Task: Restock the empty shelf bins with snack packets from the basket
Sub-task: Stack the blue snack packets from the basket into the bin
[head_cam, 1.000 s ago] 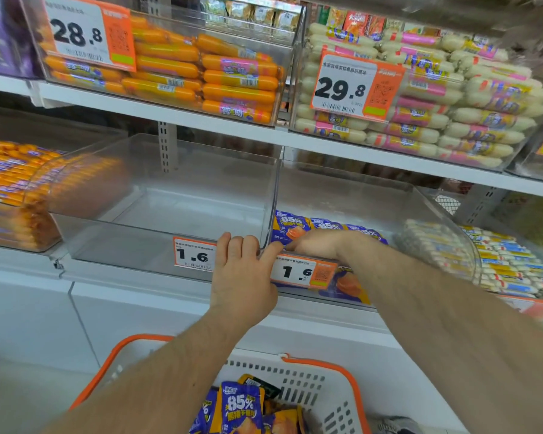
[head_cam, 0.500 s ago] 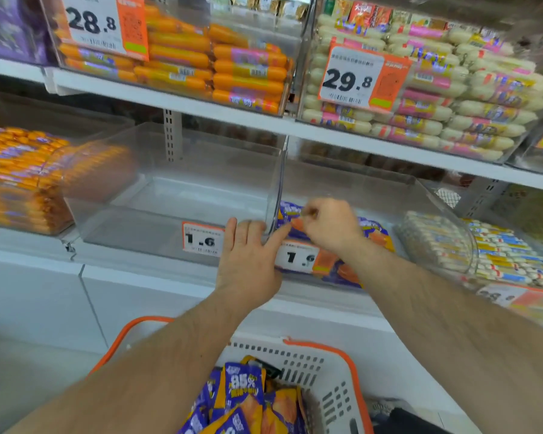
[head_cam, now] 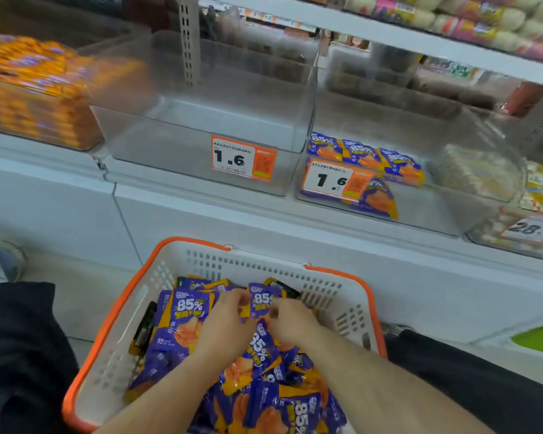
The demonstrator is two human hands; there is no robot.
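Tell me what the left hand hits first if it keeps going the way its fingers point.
Most likely the upright purple packet just ahead of the left hand, which its fingertips seem already to touch; depth is unclear.

We see purple-and-orange snack packets (head_cam: 188, 321) heaped in the white, orange-rimmed basket (head_cam: 245, 261) below the shelf. A few packets (head_cam: 364, 156) lie in the right clear bin (head_cam: 452, 195); the left bin (head_cam: 170, 151) holds none.

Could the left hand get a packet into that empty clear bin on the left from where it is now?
Probably yes. The left hand is down in the basket among the snack packets, and the empty bin sits straight above with its top open. Nothing visible stands between them.
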